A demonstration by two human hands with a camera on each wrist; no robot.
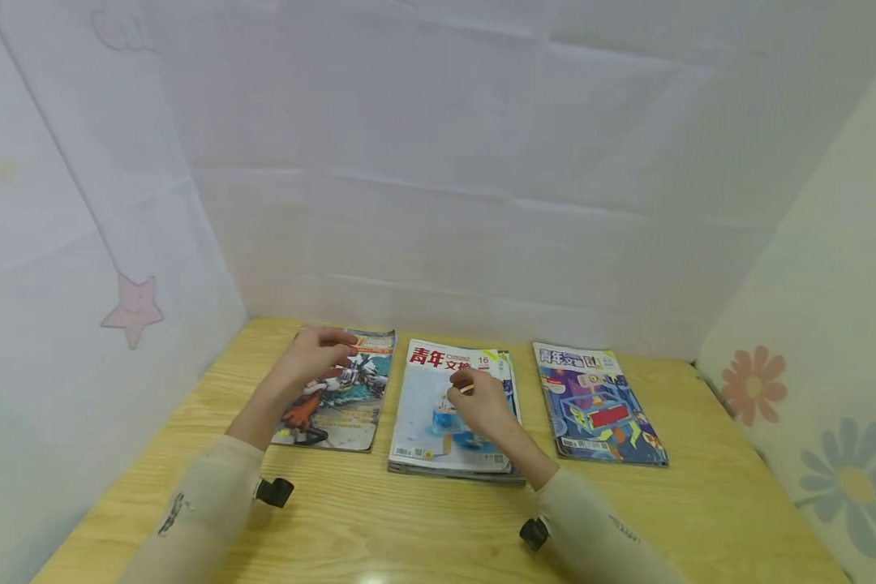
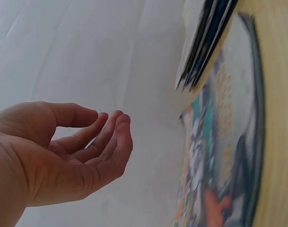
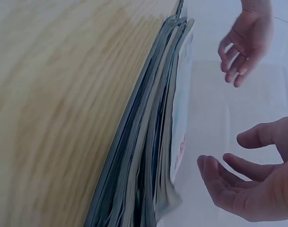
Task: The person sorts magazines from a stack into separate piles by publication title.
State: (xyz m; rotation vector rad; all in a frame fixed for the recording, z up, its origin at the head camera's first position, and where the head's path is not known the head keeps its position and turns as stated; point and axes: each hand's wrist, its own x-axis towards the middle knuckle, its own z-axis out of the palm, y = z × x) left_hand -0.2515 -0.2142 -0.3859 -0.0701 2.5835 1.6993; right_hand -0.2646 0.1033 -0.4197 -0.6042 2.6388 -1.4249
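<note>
Three lots of magazines lie in a row on the wooden surface (image 1: 409, 519). The left hand (image 1: 314, 357) hangs over the left magazine (image 1: 339, 405), and its grip is loose, with soft curled fingers (image 2: 103, 137) that hold nothing. The right hand (image 1: 478, 401) hangs over the middle pile of magazines (image 1: 438, 422), just above the cover. Its grip is loose too and holds nothing. A third pile (image 1: 602, 410) lies to the right, well apart from both hands.

The middle pile is many thin magazines stacked up, as its side (image 3: 144, 156) shows. It will likely be a bit heavy all together, and floppy. The shiny covers could slide on each other. A good place to hold it is probably by the long edges, with one hand on each side and fingers slipped under the bottom one
</note>
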